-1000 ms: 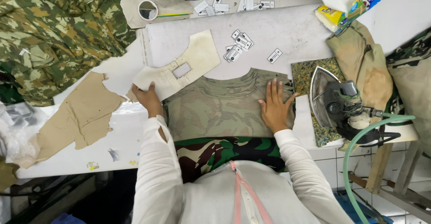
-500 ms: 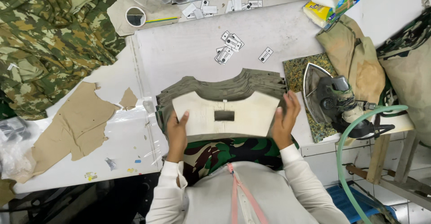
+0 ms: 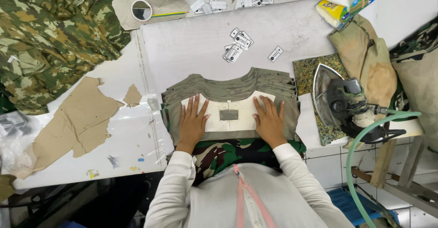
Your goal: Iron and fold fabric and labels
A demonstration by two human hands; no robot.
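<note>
At frame centre, a stack of olive shirts (image 3: 228, 89) lies on the counter (image 3: 191, 45), long axis left to right, collars toward the top. A stiff-looking, light card template (image 3: 228, 111) lies on the soft cloth; left hand (image 3: 192, 123) and right hand (image 3: 269, 120) press flat, fingers spread, gripping nothing.

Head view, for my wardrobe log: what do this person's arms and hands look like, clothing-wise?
Both arms wear long white sleeves ending at the wrist in plain, close cuffs. The left hand and the right hand are bare: no gloves. I can make out no rings, watch or markings on them.
</note>
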